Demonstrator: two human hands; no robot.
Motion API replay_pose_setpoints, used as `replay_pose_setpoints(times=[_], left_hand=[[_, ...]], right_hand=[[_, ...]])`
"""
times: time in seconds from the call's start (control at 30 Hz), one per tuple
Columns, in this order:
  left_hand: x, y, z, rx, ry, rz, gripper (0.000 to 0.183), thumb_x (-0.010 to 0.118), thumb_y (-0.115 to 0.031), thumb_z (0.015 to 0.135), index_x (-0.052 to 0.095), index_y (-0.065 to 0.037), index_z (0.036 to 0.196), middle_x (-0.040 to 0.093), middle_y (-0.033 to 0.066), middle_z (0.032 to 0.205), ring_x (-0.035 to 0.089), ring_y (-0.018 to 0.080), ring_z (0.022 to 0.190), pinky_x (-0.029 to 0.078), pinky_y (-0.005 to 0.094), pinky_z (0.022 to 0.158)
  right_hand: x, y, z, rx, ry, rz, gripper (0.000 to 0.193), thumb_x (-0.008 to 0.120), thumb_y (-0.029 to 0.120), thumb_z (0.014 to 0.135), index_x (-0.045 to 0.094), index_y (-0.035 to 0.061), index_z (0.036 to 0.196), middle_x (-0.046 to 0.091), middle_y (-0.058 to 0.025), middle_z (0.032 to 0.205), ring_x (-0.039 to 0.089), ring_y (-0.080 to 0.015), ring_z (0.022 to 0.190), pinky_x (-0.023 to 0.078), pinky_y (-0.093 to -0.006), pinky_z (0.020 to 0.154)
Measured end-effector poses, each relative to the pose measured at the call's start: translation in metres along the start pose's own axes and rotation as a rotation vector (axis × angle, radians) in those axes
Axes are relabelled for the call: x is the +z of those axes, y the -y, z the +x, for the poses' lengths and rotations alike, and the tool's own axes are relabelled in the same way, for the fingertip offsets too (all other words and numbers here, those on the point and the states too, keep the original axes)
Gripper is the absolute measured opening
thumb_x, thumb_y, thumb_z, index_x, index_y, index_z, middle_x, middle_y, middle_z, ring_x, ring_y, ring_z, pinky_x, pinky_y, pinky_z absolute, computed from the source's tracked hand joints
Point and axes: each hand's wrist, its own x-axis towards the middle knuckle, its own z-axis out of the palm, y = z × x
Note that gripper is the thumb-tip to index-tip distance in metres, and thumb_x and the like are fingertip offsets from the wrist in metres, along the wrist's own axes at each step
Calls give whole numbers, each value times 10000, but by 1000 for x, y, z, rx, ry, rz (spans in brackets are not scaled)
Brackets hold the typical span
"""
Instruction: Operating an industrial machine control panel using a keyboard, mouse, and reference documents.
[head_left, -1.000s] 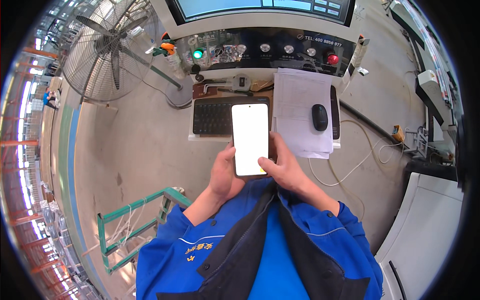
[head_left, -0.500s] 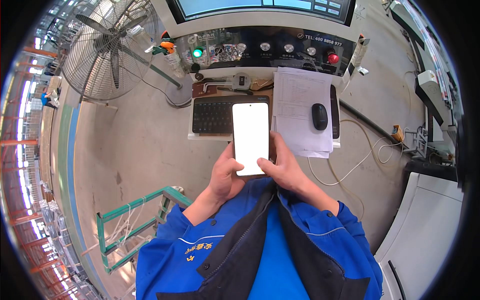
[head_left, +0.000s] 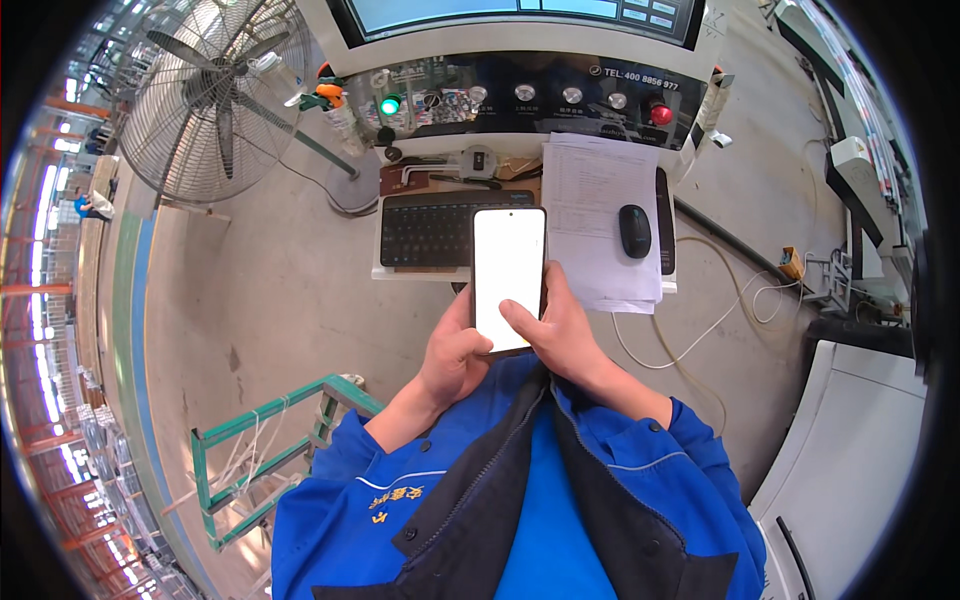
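Note:
A smartphone (head_left: 508, 260) with a glaring white screen is held upright in front of me by both hands. My left hand (head_left: 455, 350) wraps its lower left edge, the thumb lying at the screen's bottom left corner. Around the lower right edge curl the fingers of my right hand (head_left: 562, 330), whose thumb rests on the lower part of the screen. Beyond the phone, partly covered by it, lies a black keyboard (head_left: 425, 230). Printed sheets (head_left: 590, 190) are stacked to the right, with a black mouse (head_left: 635, 231) on them.
A control panel (head_left: 450, 110) with a lit green button, a red button and several silver knobs stands behind the keyboard, below a monitor (head_left: 450, 12). A tape measure (head_left: 478, 162) lies there. A large fan (head_left: 215, 95) and green metal frame (head_left: 255, 470) stand left; cables (head_left: 690, 350) cross the floor.
My right thumb has moved up and left over the screen. The phone has shifted slightly to the right; both hands keep their hold. A distant person at the far left has changed posture.

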Motion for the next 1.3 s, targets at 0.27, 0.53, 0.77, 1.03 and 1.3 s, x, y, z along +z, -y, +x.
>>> replay_pose_setpoints(times=[0.27,0.53,0.77,1.03,1.3], left_hand=[[0,-3,1,-37,-69,-9,854,476,9,761,350,-22,1605,551,184,1462,594,346,1332,506,494,1137],[0,-5,2,-52,-12,-51,891,481,-16,746,316,-38,1622,513,217,1502,568,420,1368,513,641,1113],[2,-6,1,-65,-25,-15,869,458,-2,748,321,-23,1606,515,211,1497,564,416,1364,521,678,1090],[1,-8,4,-71,-16,15,867,451,4,747,319,-11,1604,512,216,1498,560,417,1371,518,672,1101],[-16,2,9,-90,-79,-61,871,463,12,735,340,-7,1598,537,203,1473,567,389,1367,496,561,1150]], right_hand=[[-16,4,-6,105,137,152,687,632,196,932,377,-61,1515,609,-250,1392,639,-316,1249,566,-407,968],[-17,-6,-7,119,142,312,686,579,149,954,359,-18,1582,601,-211,1431,619,-245,1253,579,-375,932],[-13,-2,-5,154,109,333,521,609,224,1024,480,-13,1470,677,-150,1250,629,-200,1169,492,-369,1035],[-14,-2,-3,135,148,354,586,634,263,1003,453,-27,1479,638,-166,1329,598,-234,1248,474,-395,1077],[-15,-9,-2,197,140,344,656,634,209,991,387,-47,1542,590,-222,1453,581,-272,1343,483,-397,1106]])
